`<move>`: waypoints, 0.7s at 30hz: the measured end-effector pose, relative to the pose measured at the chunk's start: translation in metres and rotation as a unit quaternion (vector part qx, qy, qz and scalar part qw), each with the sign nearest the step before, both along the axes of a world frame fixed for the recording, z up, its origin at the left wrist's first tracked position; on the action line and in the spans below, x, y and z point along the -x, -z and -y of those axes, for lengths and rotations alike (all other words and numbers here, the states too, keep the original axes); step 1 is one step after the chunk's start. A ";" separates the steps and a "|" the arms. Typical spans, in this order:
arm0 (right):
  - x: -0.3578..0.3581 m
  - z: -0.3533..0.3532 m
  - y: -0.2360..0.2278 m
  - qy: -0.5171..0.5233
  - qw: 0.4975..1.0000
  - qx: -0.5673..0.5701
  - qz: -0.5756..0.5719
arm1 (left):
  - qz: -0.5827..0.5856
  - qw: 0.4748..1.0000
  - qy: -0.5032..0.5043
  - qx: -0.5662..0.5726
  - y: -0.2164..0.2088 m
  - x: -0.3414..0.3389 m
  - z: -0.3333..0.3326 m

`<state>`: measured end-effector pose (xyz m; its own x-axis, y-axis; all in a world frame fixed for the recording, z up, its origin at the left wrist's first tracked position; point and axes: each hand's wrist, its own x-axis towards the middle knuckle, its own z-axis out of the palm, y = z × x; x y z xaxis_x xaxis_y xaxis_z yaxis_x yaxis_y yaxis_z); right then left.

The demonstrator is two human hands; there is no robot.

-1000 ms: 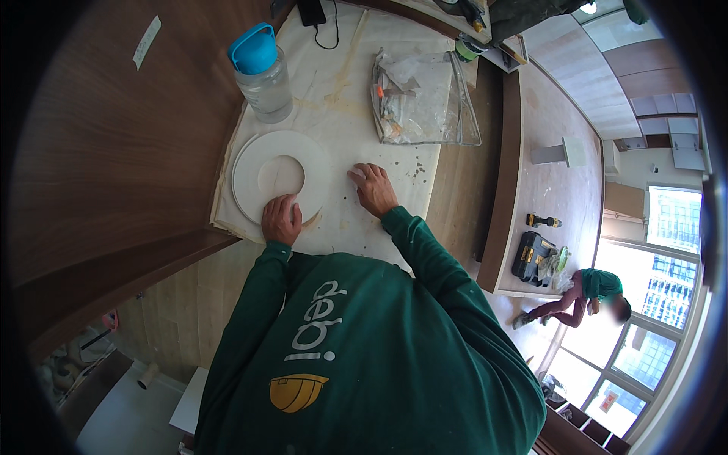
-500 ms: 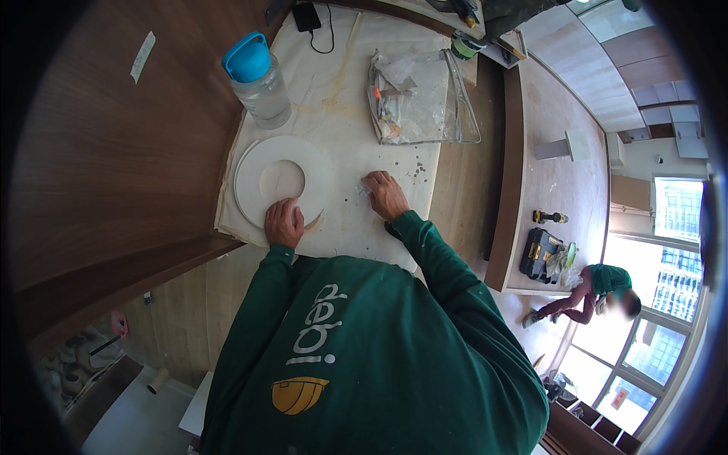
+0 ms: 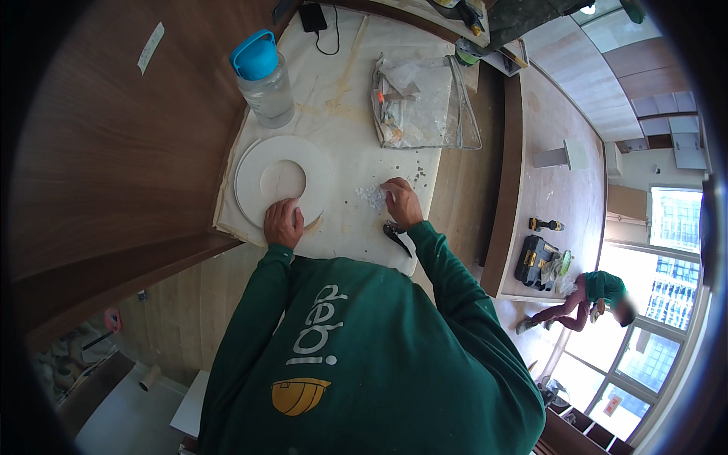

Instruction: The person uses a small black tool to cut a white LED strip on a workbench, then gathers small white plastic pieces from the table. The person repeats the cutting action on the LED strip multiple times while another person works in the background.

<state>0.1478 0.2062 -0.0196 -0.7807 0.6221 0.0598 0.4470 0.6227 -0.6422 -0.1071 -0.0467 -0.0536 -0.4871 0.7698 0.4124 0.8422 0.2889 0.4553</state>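
A wide white coil that looks like a roll of edge banding tape [image 3: 254, 168] lies flat on the covered tabletop. My left hand [image 3: 283, 223] is at its near rim, fingers together and bent over the banding. Right of the coil sits a patch of small clear-white bits [image 3: 371, 197]. My right hand [image 3: 403, 202] is just beside these bits, thumb and fingertips drawn into a pinch; whatever is between them is too small to make out. A dark-handled hand tool [image 3: 396, 238] lies close below my right wrist. Small dark round bits [image 3: 419, 173] are scattered beyond that hand.
A clear bottle with a blue lid [image 3: 262, 87] stands behind the coil. A transparent zip bag [image 3: 425, 102] of small items lies at the far right, a black device with a cable [image 3: 312, 17] at the back. A brown panel [image 3: 121, 152] rises leftward. A co-worker [image 3: 599, 296] bends far right.
My right hand has shifted a little right and away from me, uncovering more of the white bits and the dark-handled tool. My left hand stays on the coil. The co-worker's pose differs slightly.
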 end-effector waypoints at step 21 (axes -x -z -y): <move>0.003 0.024 0.014 -0.120 0.986 -0.105 0.040 | 0.301 0.941 -0.094 -0.120 -0.003 -0.013 -0.020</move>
